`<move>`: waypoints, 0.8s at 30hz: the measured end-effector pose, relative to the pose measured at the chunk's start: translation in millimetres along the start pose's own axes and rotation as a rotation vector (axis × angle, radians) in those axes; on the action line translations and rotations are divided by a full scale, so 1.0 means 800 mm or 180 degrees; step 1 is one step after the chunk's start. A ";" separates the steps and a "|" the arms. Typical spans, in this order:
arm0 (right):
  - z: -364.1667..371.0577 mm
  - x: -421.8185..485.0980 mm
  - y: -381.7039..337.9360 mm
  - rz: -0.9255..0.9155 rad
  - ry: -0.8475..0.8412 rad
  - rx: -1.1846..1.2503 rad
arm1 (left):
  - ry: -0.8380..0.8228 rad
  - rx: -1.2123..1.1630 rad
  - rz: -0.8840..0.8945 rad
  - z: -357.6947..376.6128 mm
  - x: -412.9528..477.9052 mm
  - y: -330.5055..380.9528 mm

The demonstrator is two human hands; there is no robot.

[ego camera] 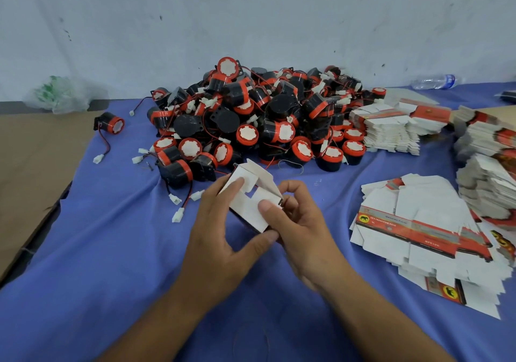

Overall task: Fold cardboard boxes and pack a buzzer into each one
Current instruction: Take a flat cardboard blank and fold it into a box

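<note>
Where a blue cloth (111,250) covers the table, a big heap of black round buzzers with red caps (251,116) lies near the wall, with fanned flat white-and-red cardboard blanks (418,222) to its right. Just before the heap, a half-folded white cardboard box (251,202), flaps open, is gripped by the left hand (220,239) and pinched by the right hand (304,230).

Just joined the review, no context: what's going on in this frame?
A person is folding a small white cardboard box above the blue cloth. The left hand and right hand both grip it, thumbs pressing on its flaps, which are partly open. Whether a buzzer is inside cannot be told. The pile of buzzers lies just behind, and flat box blanks are stacked to the right.
</note>
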State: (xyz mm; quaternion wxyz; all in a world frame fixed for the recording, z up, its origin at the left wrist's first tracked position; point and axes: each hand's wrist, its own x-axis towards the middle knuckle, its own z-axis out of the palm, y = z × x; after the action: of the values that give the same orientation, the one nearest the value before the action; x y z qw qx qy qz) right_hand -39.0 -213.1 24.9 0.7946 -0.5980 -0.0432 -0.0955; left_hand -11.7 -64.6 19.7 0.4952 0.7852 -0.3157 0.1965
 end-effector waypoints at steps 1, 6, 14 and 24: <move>-0.001 -0.001 -0.002 0.0005 -0.0162 -0.0003 | 0.0073 0.0049 0.0032 -0.003 0.000 0.001; -0.006 0.000 -0.024 0.0048 -0.0271 -0.0456 | 0.0007 0.0282 0.0449 -0.011 0.005 0.008; -0.017 -0.002 -0.046 0.0040 -0.0592 -0.1218 | -0.0092 0.0478 0.0401 -0.015 0.007 0.017; -0.015 -0.007 -0.028 -0.0666 -0.0517 -0.2639 | 0.0025 0.0882 0.0699 -0.007 0.007 0.014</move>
State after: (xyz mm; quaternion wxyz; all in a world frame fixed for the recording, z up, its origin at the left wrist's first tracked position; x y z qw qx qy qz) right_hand -49.7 -230.0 41.6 0.4674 -0.8645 -0.1240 -0.1373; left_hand -15.3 -64.8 33.1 0.3589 0.8060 -0.3674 0.2942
